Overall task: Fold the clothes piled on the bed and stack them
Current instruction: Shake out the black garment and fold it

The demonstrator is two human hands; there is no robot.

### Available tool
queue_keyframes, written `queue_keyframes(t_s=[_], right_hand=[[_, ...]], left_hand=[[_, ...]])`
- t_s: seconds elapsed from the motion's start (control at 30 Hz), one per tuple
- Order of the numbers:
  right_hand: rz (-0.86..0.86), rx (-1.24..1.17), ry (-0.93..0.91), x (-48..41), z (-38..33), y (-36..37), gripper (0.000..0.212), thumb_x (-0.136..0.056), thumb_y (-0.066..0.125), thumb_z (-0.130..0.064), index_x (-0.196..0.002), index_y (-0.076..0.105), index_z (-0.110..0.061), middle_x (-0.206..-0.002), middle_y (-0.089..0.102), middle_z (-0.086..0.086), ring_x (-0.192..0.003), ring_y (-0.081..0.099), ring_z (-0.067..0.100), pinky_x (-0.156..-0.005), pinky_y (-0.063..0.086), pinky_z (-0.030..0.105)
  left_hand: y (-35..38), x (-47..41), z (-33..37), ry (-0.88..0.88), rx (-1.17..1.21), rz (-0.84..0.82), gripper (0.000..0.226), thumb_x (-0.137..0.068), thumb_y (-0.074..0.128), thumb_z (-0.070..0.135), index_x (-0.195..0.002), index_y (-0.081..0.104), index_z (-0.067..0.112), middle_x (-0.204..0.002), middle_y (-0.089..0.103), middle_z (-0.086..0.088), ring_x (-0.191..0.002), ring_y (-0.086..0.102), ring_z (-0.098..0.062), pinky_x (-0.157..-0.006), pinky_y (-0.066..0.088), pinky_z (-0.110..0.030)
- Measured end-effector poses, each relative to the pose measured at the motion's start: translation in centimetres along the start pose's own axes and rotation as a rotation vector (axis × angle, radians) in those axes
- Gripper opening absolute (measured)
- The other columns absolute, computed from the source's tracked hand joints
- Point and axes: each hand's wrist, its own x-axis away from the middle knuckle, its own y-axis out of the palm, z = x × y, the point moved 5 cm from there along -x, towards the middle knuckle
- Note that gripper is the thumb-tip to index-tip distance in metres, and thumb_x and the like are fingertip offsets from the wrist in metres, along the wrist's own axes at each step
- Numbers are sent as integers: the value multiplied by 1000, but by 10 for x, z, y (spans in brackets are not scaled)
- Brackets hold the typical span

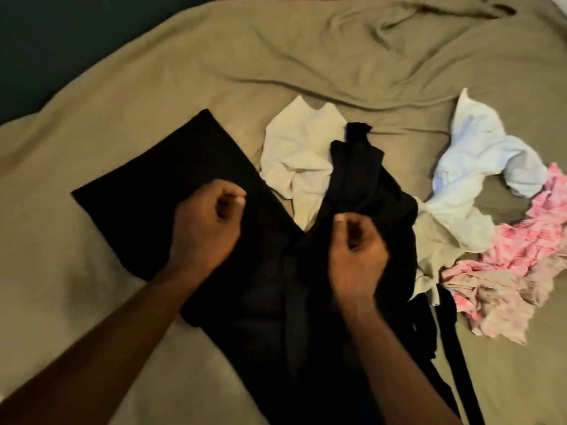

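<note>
Left hand (205, 228) and right hand (357, 253) both fisted on black garment (264, 302), white top (294, 161) beyond them, pink cloth (521, 259) right of right hand, on bed (92, 302)

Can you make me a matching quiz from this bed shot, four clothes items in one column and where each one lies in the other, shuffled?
Items:
1. flat black piece
2. cream garment
3. pale blue garment
4. pink patterned garment

Places:
A. far right edge, crumpled
B. behind the dark bundle that the right hand is closed over
C. spread smooth at the left, under the left hand
D. between the cream and the pink ones

Pairs: 1-C, 2-B, 3-D, 4-A
</note>
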Motion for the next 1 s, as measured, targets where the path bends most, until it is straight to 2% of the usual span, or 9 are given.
queue_keyframes(t_s=[0.1,0.27,0.4,0.47,0.6,0.73,0.8,0.93,1.0], right_hand=[[226,71,171,-84,23,-51,18,-100,58,-29,-104,73,-19,-103,74,2,-99,67,21,-87,44,25],[-34,182,362,-187,59,-55,32,-98,57,-30,-120,68,-10,-111,71,6,-105,66,28,-94,49,32],[-292,243,414,-211,62,-28,45,-95,54,-11,-139,59,-15,-124,64,8,-110,63,27,-100,51,33],[-356,271,404,-214,63,-25,49,-89,62,-20,-138,61,-22,-128,66,7,-115,65,25,-107,51,37],[-399,254,272,-206,55,-19,60,-79,68,-28,-138,59,-31,-122,69,5,-108,67,22,-102,53,36],[-508,292,-219,-184,6,-10,89,-68,55,-23,-151,35,-49,-146,46,-4,-134,48,21,-115,38,51],[-614,332,-371,-175,-23,7,96,-65,56,-26,-154,30,-50,-154,39,-7,-142,40,19,-119,33,51],[-823,328,-223,-171,-53,51,102,-75,70,-28,-159,15,-49,-165,24,0,-150,30,20,-121,34,41],[-918,412,-82,-166,-53,66,97,-81,77,-36,-161,21,-42,-162,33,1,-146,38,22,-115,37,35]], left_hand=[[67,-6,46,-20,105,-95,5,-91,68,22,-89,72,24,-79,70,16,-72,65,0,-68,48,-15],[145,-57,107,19,97,-131,11,-93,66,18,-98,74,22,-80,65,16,-84,65,-8,-76,43,-17],[189,-101,128,77,-151,-291,50,-96,66,30,-143,51,21,-137,58,-4,-127,57,-26,-107,43,-36],[202,-115,133,140,-281,-424,66,-93,70,35,-152,43,25,-148,52,-5,-134,53,-28,-111,42,-37],[176,-123,143,259,-263,-460,28,-92,73,33,-120,73,29,-118,73,2,-112,67,-20,-96,52,-32],[108,-102,143,335,24,-330,17,-96,67,21,-109,74,29,-85,72,13,-67,73,-14,-74,59,-30],[75,-90,133,342,79,-326,21,-98,63,14,-108,72,30,-82,72,12,-65,74,-14,-74,61,-31],[27,-76,110,297,83,-310,27,-101,56,9,-113,74,25,-83,76,-1,-78,76,-17,-86,62,-43],[-3,-66,96,273,45,-232,30,-103,54,8,-119,74,23,-82,76,-4,-79,75,-15,-92,59,-35]])
